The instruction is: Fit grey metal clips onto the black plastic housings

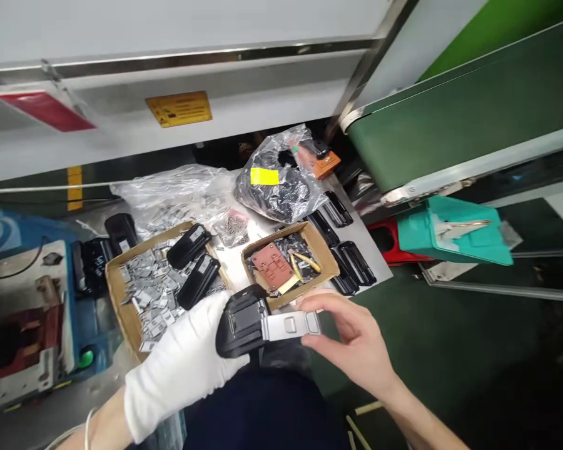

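My left hand (pixel 187 362), in a white glove, is closed around a black plastic housing (pixel 241 319) held above my lap. A flat grey metal clip (pixel 293 325) sticks out of the housing to the right. My bare right hand (pixel 351 337) pinches the outer end of that clip between thumb and fingers. Just behind the hands sits a small cardboard box (pixel 326 253) holding a reddish plate (pixel 274 265) and yellow-handled tweezers (pixel 304 259).
A larger cardboard box (pixel 115 290) of several small metal pieces carries two black housings (pixel 192 262). More black housings (pixel 351 262) lie at the table's right edge. Clear plastic bags (pixel 281 181), a green conveyor (pixel 450 119), a teal bin (pixel 450 240) and a blue machine (pixel 23 306) surround the table.
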Tool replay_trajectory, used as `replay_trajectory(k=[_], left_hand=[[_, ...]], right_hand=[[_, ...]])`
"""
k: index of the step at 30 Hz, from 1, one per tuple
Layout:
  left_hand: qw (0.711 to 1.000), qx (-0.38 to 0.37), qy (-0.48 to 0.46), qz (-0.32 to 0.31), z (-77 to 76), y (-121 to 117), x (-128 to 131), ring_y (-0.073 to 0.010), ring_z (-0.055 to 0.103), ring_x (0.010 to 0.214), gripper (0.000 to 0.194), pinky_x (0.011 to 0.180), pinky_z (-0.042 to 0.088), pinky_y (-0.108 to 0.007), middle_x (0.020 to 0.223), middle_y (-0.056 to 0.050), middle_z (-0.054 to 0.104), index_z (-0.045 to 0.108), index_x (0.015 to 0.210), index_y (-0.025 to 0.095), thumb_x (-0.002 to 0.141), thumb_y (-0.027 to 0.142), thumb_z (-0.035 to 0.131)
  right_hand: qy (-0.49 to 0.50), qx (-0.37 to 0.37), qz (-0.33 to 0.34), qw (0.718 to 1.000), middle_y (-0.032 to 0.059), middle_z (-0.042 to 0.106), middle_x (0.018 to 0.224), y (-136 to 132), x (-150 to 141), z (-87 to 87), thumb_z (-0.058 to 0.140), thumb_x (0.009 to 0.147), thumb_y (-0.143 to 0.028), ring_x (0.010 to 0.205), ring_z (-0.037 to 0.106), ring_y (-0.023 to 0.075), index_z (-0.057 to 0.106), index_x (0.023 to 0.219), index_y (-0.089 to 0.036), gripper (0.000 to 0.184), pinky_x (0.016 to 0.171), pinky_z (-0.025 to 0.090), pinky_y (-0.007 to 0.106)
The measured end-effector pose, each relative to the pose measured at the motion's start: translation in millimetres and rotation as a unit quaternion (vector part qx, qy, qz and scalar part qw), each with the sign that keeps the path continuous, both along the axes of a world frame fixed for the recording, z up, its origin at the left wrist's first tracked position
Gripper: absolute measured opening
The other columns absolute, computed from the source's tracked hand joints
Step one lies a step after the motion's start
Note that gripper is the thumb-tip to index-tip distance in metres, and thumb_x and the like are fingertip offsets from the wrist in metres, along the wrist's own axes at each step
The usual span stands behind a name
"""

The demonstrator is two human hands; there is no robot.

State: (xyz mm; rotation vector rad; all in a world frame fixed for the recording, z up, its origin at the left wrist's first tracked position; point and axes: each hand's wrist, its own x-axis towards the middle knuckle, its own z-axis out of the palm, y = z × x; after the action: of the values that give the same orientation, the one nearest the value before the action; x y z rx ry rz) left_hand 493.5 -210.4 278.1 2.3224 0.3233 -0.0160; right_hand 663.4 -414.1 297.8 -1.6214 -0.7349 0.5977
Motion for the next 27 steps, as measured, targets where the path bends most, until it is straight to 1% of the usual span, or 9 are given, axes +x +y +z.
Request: replay_trajectory(k=[3,6,9,12,15,17,20,23,27], left_hand=[[0.999,-0.035,0.018,0.016,6.0,2.6,-5.8,-0.0274,0.068,0.107,0.054,0.093,0.06,-0.042,0.121,-0.006,0.068,0.054,0.129,0.028,0.08,0.034,0.075],[1.0,-0.003,0.015,0.018,8.1,6.5,-16.8,-0.0276,0.07,0.099,0.049,0.083,0.061,-0.04,0.115,-0.007,0.069,0.057,0.125,0.027,0.08,0.037,0.075],[1.0,0.014,0.014,0.0,6.2,7.8,-21.7,-0.026,0.069,0.093,0.037,0.08,0.061,-0.039,0.108,-0.006,0.069,0.058,0.116,0.025,0.083,0.036,0.071],[0.999,0.027,0.002,-0.018,-5.0,3.9,-24.6,-0.0246,0.068,0.09,0.028,0.081,0.06,-0.039,0.101,-0.007,0.068,0.058,0.108,0.021,0.085,0.032,0.068],[0.992,0.116,-0.047,-0.028,-27.7,-5.5,-33.3,-0.0329,0.068,0.105,0.046,0.091,0.06,-0.049,0.117,-0.018,0.066,0.053,0.126,0.014,0.086,0.035,0.064],[0.98,0.179,-0.083,-0.025,-43.6,-11.7,-40.3,-0.0387,0.067,0.112,0.051,0.093,0.059,-0.057,0.124,-0.025,0.063,0.047,0.134,0.009,0.09,0.033,0.056],[0.966,0.229,-0.123,-0.008,-55.1,-14.1,-46.2,-0.0396,0.069,0.106,0.045,0.088,0.062,-0.057,0.118,-0.027,0.065,0.046,0.133,0.006,0.092,0.024,0.047],[0.969,0.216,-0.115,-0.01,-46.6,-7.8,-44.4,-0.0396,0.069,0.105,0.047,0.088,0.062,-0.056,0.117,-0.027,0.065,0.047,0.131,0.005,0.089,0.025,0.053],[0.983,0.17,-0.071,0.019,-25.6,-0.2,-38.1,-0.0349,0.07,0.101,0.043,0.089,0.062,-0.051,0.113,-0.022,0.065,0.051,0.123,0.009,0.084,0.021,0.063]], right_hand=[[-0.099,0.009,0.053,0.994,0.0042,0.077,0.093,15.5,-2.8,8.2,0.081,0.085,-0.027,0.087,0.074,0.0223,0.075,0.102,-0.027,0.018,0.082,0.062,0.035],[-0.133,-0.02,0.084,0.987,0.0022,0.076,0.094,19.1,2.3,3.5,0.078,0.088,-0.026,0.087,0.073,0.0189,0.073,0.104,-0.027,0.017,0.082,0.061,0.03],[-0.185,-0.04,0.17,0.967,0.0018,0.075,0.097,20.2,6.3,2.5,0.074,0.092,-0.026,0.09,0.071,0.0173,0.069,0.11,-0.026,0.019,0.084,0.059,0.028],[-0.271,-0.076,0.253,0.926,0.0055,0.074,0.099,26.1,-4.1,7.6,0.064,0.098,-0.025,0.092,0.069,0.02,0.065,0.116,-0.022,0.018,0.083,0.057,0.033],[-0.349,-0.103,0.283,0.888,0.0073,0.073,0.095,36.3,-28.9,10.3,0.056,0.1,-0.02,0.089,0.067,0.022,0.064,0.112,-0.017,0.014,0.08,0.054,0.037],[-0.385,-0.105,0.285,0.872,0.008,0.073,0.093,42.8,-46.0,8.4,0.053,0.1,-0.015,0.09,0.067,0.0229,0.064,0.11,-0.014,0.015,0.078,0.053,0.038],[-0.419,-0.106,0.27,0.86,0.0088,0.075,0.095,48.2,-59.7,0.6,0.049,0.099,-0.008,0.093,0.068,0.023,0.065,0.111,-0.012,0.021,0.078,0.05,0.038],[-0.391,-0.088,0.237,0.885,0.0059,0.077,0.103,47.3,-57.9,-11.1,0.053,0.102,-0.015,0.1,0.068,0.021,0.065,0.114,-0.015,0.017,0.086,0.05,0.037],[-0.382,-0.054,0.12,0.915,0.0096,0.072,0.125,42.7,-55.0,-29.1,0.068,0.097,-0.029,0.123,0.062,0.026,0.068,0.12,-0.021,0.024,0.104,0.048,0.044]])
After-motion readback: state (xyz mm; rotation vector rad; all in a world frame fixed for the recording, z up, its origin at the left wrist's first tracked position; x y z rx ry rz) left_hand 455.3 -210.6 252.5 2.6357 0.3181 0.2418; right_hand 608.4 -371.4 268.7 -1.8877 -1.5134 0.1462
